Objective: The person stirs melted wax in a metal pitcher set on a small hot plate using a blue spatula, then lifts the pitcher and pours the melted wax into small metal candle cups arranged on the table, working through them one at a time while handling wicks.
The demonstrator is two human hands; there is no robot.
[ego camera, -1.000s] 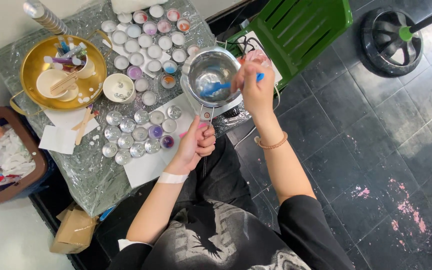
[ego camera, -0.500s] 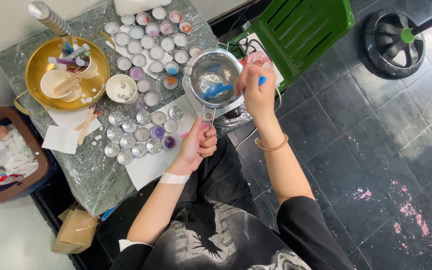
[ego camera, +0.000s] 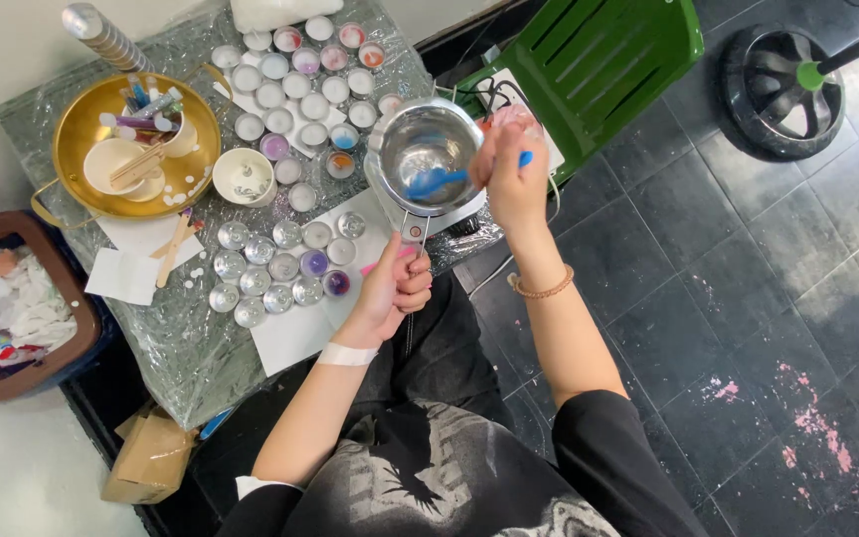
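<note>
A brown cardboard box (ego camera: 149, 455) lies on the floor under the near edge of the table, folded and a little crushed. A white sheet with dark printed marks (ego camera: 501, 91) lies on the green chair, partly hidden behind the pot. A silver striped tube (ego camera: 101, 36) stands at the table's far corner.

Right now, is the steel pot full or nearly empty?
Nearly empty: the steel pot shows bare shiny metal inside, with only the blue spatula held by the right hand in it.

Just one head cam, looking pretty much straight down from above, fairly close: table (ego camera: 191, 348) upper left of frame, dark floor (ego camera: 748, 298) right.
</note>
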